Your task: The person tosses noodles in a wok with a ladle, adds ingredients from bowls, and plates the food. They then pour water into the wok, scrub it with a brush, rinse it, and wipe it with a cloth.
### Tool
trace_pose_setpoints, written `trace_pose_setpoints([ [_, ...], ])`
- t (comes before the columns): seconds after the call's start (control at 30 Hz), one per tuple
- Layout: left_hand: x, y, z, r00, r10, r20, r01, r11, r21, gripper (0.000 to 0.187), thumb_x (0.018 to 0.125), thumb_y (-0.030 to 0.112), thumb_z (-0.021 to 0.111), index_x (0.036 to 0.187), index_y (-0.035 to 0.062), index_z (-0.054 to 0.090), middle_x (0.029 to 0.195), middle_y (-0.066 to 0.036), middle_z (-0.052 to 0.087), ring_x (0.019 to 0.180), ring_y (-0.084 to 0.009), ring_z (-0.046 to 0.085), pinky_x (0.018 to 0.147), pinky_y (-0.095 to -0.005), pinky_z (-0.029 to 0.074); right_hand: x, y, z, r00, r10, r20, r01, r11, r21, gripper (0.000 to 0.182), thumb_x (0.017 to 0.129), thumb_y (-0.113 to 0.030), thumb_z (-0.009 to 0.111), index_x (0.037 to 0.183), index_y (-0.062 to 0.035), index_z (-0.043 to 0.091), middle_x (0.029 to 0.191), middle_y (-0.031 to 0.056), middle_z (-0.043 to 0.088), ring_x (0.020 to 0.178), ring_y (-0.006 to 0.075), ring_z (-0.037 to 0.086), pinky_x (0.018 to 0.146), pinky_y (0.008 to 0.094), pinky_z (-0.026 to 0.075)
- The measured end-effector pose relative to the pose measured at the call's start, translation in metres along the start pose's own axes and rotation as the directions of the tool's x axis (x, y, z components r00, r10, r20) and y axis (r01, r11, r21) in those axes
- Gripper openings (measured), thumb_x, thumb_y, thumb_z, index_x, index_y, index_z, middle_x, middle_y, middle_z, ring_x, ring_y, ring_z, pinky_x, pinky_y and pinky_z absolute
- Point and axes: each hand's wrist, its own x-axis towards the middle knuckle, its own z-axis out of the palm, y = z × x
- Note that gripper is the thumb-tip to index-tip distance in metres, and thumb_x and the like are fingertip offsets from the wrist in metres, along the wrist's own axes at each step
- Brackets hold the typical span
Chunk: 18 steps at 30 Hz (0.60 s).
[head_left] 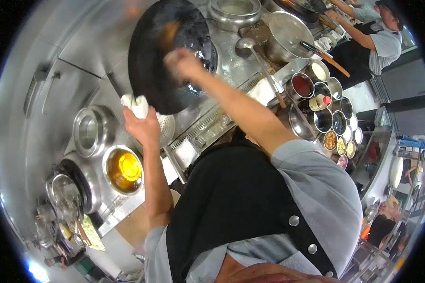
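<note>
My left hand (142, 123) is closed round a white cloth (136, 105) at the near left rim of a large black wok (148, 61). The wok is tilted and wet inside. Over its right part is my right hand (183, 65), blurred by motion, with the fingers pressed together. A brown blur (170, 35), perhaps a brush, reaches up from these fingers; its exact shape is smeared. Below the wok shows part of a perforated metal ladle (166, 127).
A bowl of yellow oil (123, 170) stands at lower left. On the right are a metal pot (288, 35), a long ladle (264, 63), a red-capped bottle (319, 102) and several seasoning pots. A co-worker (380, 47) stands at upper right.
</note>
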Motion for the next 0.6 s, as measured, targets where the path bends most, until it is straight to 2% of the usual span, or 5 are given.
trace_pose_setpoints([
  [0.07, -0.008, -0.004, 0.001, 0.994, -0.102, -0.034, 0.099, 0.991, -0.086, 0.05, 0.078, 0.006, 0.079, 0.121, -0.012, 0.062, 0.1, -0.023, 0.074, 0.087, -0.0314, 0.072, 0.082, -0.0431, 0.057, -0.071, 0.019, 0.021, 0.956, 0.109, 0.274, -0.071, 0.987, -0.143, 0.038, 0.098, -0.035, 0.072, 0.118, -0.0031, 0.069, 0.088, 0.0103, 0.072, 0.066, 0.0194, 0.068, 0.061, 0.0386, 0.059],
  [0.2, 0.012, -0.052, -0.021, 0.949, -0.314, -0.01, 0.304, 0.926, -0.225, 0.042, 0.079, 0.001, 0.075, 0.118, -0.0097, 0.064, 0.098, -0.013, 0.073, 0.085, -0.0242, 0.069, 0.079, -0.0384, 0.056, -0.096, 0.14, -0.078, 0.823, -0.167, 0.544, 0.509, 0.643, -0.572, 0.053, 0.097, -0.039, 0.072, 0.139, -0.0082, 0.066, 0.127, 0.0234, 0.073, 0.114, 0.0377, 0.071, 0.101, 0.0492, 0.056],
  [0.33, 0.016, -0.079, -0.031, 0.906, -0.423, -0.018, 0.403, 0.875, -0.27, 0.035, 0.076, 0.004, 0.07, 0.109, -0.0064, 0.068, 0.097, -0.011, 0.07, 0.085, -0.0227, 0.065, 0.081, -0.0376, 0.052, -0.044, 0.072, -0.177, 0.989, -0.127, -0.08, -0.003, 0.518, -0.855, 0.047, 0.1, -0.034, 0.066, 0.139, -0.0083, 0.064, 0.121, 0.0264, 0.072, 0.106, 0.0448, 0.072, 0.095, 0.0524, 0.058],
  [0.47, 0.016, -0.115, -0.009, 0.795, -0.607, 0.021, 0.56, 0.719, -0.412, 0.034, 0.077, 0.002, 0.068, 0.11, -0.008, 0.069, 0.104, -0.012, 0.072, 0.095, -0.0262, 0.067, 0.088, -0.0384, 0.052, -0.046, 0.09, -0.21, 0.926, -0.316, 0.205, 0.328, 0.409, -0.852, 0.047, 0.1, -0.032, 0.063, 0.139, -0.0064, 0.064, 0.114, 0.0292, 0.073, 0.106, 0.0446, 0.072, 0.093, 0.0538, 0.057],
  [0.6, -0.001, -0.106, 0.032, 0.715, -0.693, 0.09, 0.64, 0.598, -0.484, 0.03, 0.081, -0.003, 0.068, 0.111, -0.0044, 0.069, 0.107, -0.01, 0.072, 0.094, -0.0239, 0.068, 0.085, -0.0361, 0.054, 0.007, 0.062, -0.234, 0.962, -0.108, -0.25, -0.13, 0.625, -0.769, 0.049, 0.097, -0.03, 0.067, 0.14, -0.0085, 0.065, 0.123, 0.0262, 0.072, 0.115, 0.0426, 0.07, 0.1, 0.0477, 0.056],
])
